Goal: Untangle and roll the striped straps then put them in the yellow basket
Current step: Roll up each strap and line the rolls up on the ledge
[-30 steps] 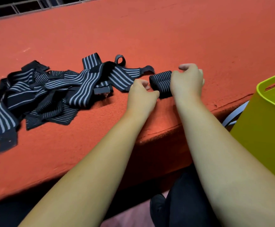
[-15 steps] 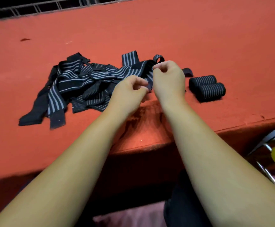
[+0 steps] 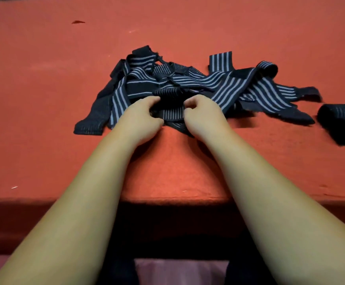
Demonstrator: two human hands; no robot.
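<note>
A tangled heap of dark striped straps point(image 3: 188, 83) lies on the red table point(image 3: 44, 120), in the middle of my view. My left hand point(image 3: 140, 118) and my right hand point(image 3: 204, 116) sit at the heap's near edge, a short gap apart. Both have their fingers curled onto one strap point(image 3: 171, 114) that runs between them. Rolled straps point(image 3: 342, 122) lie at the right edge of the view, apart from the heap. The yellow basket is out of view.
The table's front edge point(image 3: 167, 199) runs across below my forearms, with dark shadow under it. A small dark mark point(image 3: 78, 22) shows on the far left of the red surface.
My view has swung left, so the heap now sits in the middle and the rolls at the right edge. Both hands moved left from the rolls into the heap and took hold of a strap.
</note>
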